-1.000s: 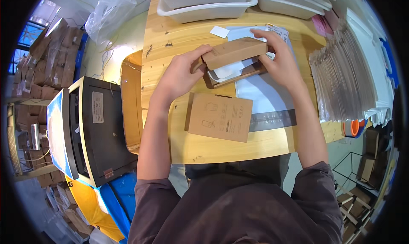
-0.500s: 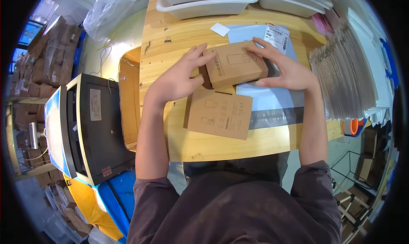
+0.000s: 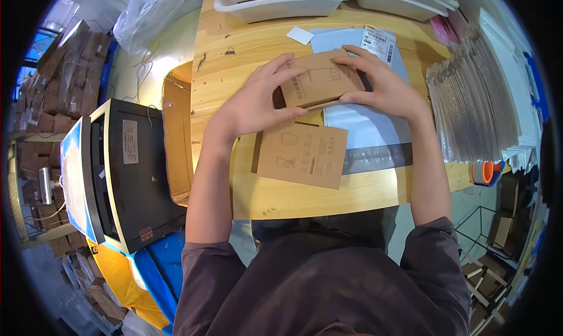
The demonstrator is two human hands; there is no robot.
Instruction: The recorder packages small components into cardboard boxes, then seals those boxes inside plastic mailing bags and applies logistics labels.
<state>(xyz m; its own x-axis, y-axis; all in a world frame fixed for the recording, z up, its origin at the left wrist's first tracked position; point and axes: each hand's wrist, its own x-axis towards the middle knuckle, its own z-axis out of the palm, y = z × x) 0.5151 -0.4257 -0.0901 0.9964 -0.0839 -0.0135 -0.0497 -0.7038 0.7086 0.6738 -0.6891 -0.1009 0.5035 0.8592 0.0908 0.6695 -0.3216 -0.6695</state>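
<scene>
A small brown cardboard box [image 3: 314, 88] with a line drawing on its top is gripped between my two hands. My left hand [image 3: 258, 98] closes on its left end, fingers over the top and thumb at the near edge. On the opposite end, my right hand [image 3: 387, 88] has its fingers over the top and its thumb at the near right corner. A second brown cardboard box [image 3: 302, 157], printed with small drawings, lies nearer to me. Partly under the gripped box is a light grey mailing bag [image 3: 372, 127] bearing a white label [image 3: 378, 44].
A white card [image 3: 300, 35] lies beyond the gripped box. White plastic bins [image 3: 281, 10] stand at the table's far edge. Stacked flat sleeves [image 3: 472, 107] stand on the right. An open carton [image 3: 177, 136] and a black cabinet [image 3: 146, 171] are off the left edge.
Both thumbs have come in to the gripped box's near edge, and the fingers have moved further over its top. The box has tilted slightly. The nearer box stays where it was.
</scene>
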